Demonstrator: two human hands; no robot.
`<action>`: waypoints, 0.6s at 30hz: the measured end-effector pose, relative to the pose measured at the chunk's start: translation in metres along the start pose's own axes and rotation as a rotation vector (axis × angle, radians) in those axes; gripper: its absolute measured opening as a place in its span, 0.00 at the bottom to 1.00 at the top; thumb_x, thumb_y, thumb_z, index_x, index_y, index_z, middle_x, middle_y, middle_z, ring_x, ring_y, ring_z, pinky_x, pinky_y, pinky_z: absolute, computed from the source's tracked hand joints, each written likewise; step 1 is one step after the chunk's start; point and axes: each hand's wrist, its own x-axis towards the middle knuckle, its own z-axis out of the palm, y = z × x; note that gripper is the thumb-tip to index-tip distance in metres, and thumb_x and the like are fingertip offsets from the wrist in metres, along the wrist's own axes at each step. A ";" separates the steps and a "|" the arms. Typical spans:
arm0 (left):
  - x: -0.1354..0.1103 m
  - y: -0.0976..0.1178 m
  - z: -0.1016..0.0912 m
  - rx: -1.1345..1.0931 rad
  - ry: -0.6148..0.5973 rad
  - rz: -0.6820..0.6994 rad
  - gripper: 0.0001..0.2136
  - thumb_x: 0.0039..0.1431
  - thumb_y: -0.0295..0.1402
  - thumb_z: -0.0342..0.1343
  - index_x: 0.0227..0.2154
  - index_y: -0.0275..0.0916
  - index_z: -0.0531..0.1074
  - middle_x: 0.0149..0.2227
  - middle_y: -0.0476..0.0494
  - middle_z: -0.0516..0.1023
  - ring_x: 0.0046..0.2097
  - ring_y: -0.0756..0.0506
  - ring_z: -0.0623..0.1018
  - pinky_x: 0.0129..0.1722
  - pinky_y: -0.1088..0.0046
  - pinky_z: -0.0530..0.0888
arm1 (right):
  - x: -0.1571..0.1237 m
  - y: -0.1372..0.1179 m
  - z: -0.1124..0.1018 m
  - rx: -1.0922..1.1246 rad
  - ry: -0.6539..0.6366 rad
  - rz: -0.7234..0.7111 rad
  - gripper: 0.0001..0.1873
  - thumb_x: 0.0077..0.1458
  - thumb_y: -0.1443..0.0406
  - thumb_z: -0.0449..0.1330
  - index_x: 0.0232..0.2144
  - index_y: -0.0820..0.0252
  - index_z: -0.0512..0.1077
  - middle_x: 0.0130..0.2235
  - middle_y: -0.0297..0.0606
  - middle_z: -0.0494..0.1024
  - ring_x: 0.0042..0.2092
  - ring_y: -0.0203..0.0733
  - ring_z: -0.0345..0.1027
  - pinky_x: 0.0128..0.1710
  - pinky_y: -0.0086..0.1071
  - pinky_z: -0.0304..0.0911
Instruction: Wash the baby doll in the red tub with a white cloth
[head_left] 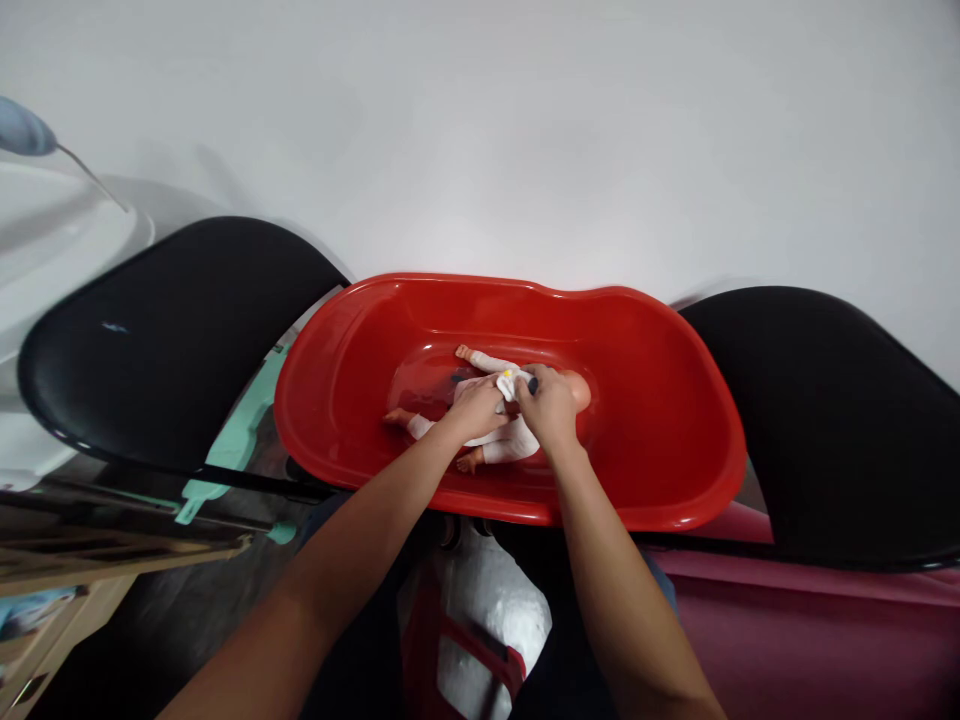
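A baby doll [517, 440] in white long-sleeved clothing lies on its back in a red baby bathtub [660, 400], head to the right and legs to the left. Over the doll's chest, my left hand [480, 405] is closed on the bunched white top, which has a small yellow patch. Close beside it my right hand [551, 405] is also closed, its fingers pinching the top near the doll's neck. A small dark thing [533, 384] shows by my right fingers; its kind is unclear. My hands partly cover the doll's chest and head.
The tub sits between two black chairs [180, 340], one on each side, against a pale wall [480, 130]. At far left are a white basin [60, 220] and a green plastic piece [240, 420]. A red stool [472, 640] stands below, with a maroon surface [810, 640] at right.
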 end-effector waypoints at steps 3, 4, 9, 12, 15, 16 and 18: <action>-0.002 -0.001 -0.002 0.025 -0.008 -0.052 0.28 0.65 0.36 0.64 0.67 0.42 0.71 0.67 0.35 0.74 0.66 0.30 0.75 0.63 0.53 0.73 | 0.007 0.012 -0.003 0.150 -0.060 0.209 0.16 0.64 0.55 0.57 0.42 0.59 0.79 0.39 0.45 0.83 0.41 0.48 0.75 0.43 0.38 0.64; -0.002 -0.002 -0.002 0.010 0.002 -0.056 0.27 0.66 0.36 0.64 0.67 0.44 0.71 0.68 0.37 0.73 0.66 0.31 0.75 0.63 0.53 0.74 | 0.009 0.015 -0.004 0.202 -0.078 0.262 0.16 0.63 0.55 0.58 0.40 0.59 0.78 0.37 0.43 0.83 0.39 0.47 0.74 0.41 0.37 0.64; -0.001 -0.008 0.000 -0.157 0.111 -0.081 0.27 0.64 0.33 0.65 0.65 0.46 0.72 0.67 0.39 0.73 0.66 0.33 0.74 0.62 0.55 0.75 | 0.015 0.018 -0.003 0.498 -0.132 0.447 0.14 0.57 0.53 0.60 0.33 0.56 0.75 0.29 0.37 0.79 0.31 0.41 0.70 0.33 0.33 0.62; 0.002 -0.015 0.004 -0.272 0.202 -0.152 0.27 0.61 0.25 0.62 0.63 0.46 0.74 0.66 0.40 0.73 0.66 0.35 0.74 0.65 0.55 0.73 | 0.014 0.011 -0.001 0.675 -0.152 0.504 0.12 0.54 0.54 0.60 0.31 0.56 0.74 0.29 0.35 0.78 0.29 0.38 0.67 0.33 0.33 0.62; 0.005 -0.023 0.009 -0.369 0.284 -0.162 0.28 0.58 0.20 0.59 0.61 0.46 0.75 0.65 0.41 0.75 0.67 0.38 0.73 0.68 0.56 0.70 | 0.010 0.004 0.001 0.899 -0.187 0.527 0.14 0.52 0.53 0.63 0.32 0.56 0.74 0.31 0.34 0.77 0.29 0.36 0.66 0.32 0.32 0.62; 0.006 -0.026 0.010 -0.394 0.301 -0.159 0.28 0.58 0.19 0.58 0.60 0.46 0.75 0.64 0.42 0.76 0.67 0.38 0.73 0.68 0.56 0.70 | 0.009 0.002 0.001 0.960 -0.195 0.525 0.15 0.50 0.52 0.64 0.33 0.56 0.74 0.31 0.33 0.77 0.29 0.35 0.65 0.32 0.31 0.61; 0.007 -0.027 0.012 -0.430 0.319 -0.152 0.26 0.58 0.20 0.58 0.58 0.45 0.76 0.63 0.42 0.76 0.66 0.39 0.74 0.68 0.56 0.71 | 0.007 -0.001 -0.001 1.049 -0.212 0.520 0.17 0.47 0.52 0.68 0.35 0.57 0.74 0.30 0.32 0.77 0.28 0.34 0.65 0.31 0.31 0.61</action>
